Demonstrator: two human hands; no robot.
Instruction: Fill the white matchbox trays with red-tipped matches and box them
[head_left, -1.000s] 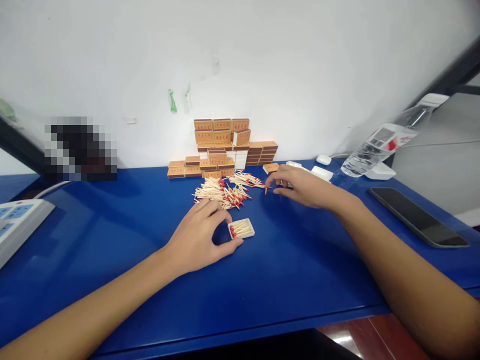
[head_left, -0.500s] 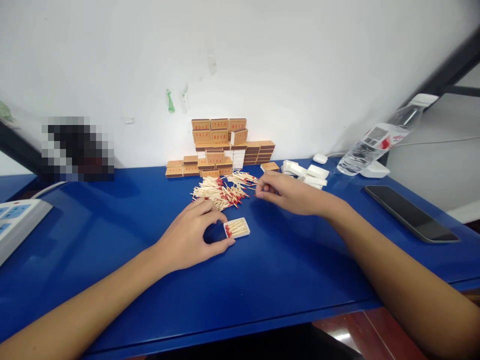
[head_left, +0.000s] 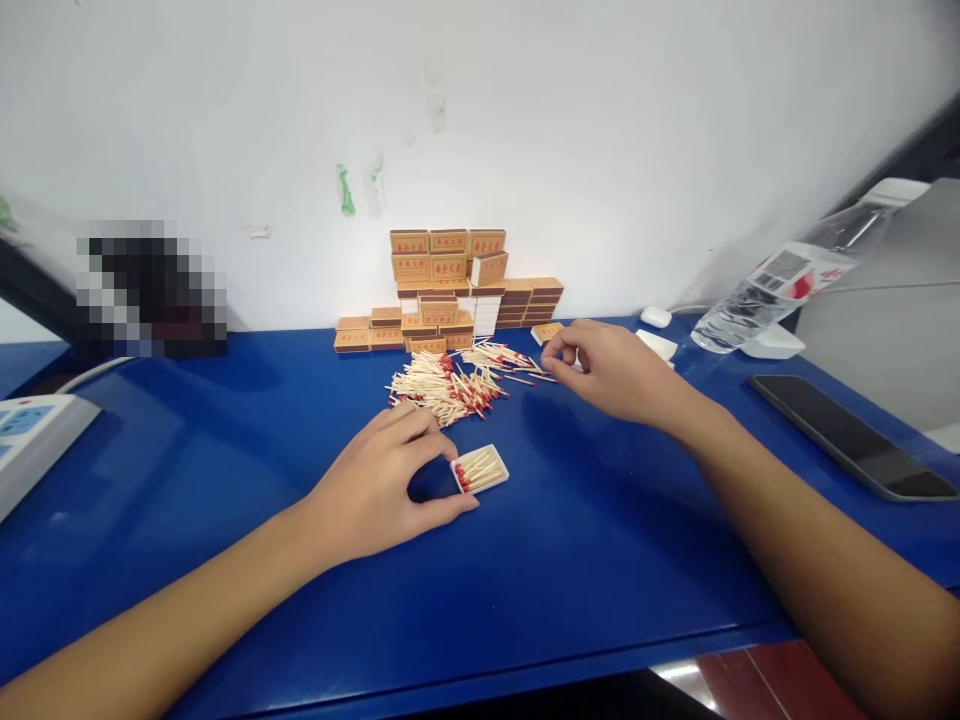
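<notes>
My left hand curves round one end of a small white matchbox tray, its thumb and fingers gripping the near-left corners. Inside the tray lie several wooden matches with red heads pointing left. Beyond it spreads a pile of loose matches on the blue table. At the right end of that pile, my right hand has its fingers curled in and thumb and index drawn together beside a few scattered matches. Whatever may be between those fingertips is too small to make out.
Stacked orange matchboxes stand against the wall, with one lying matchbox near my right hand. White empty trays are partly hidden behind that hand. Farther right are a tilted water bottle and a phone. A white device sits left.
My right hand has shifted a little to the right along the loose matches and now covers more of the white trays. My left hand keeps its hold on the tray; the view has shifted slightly.
</notes>
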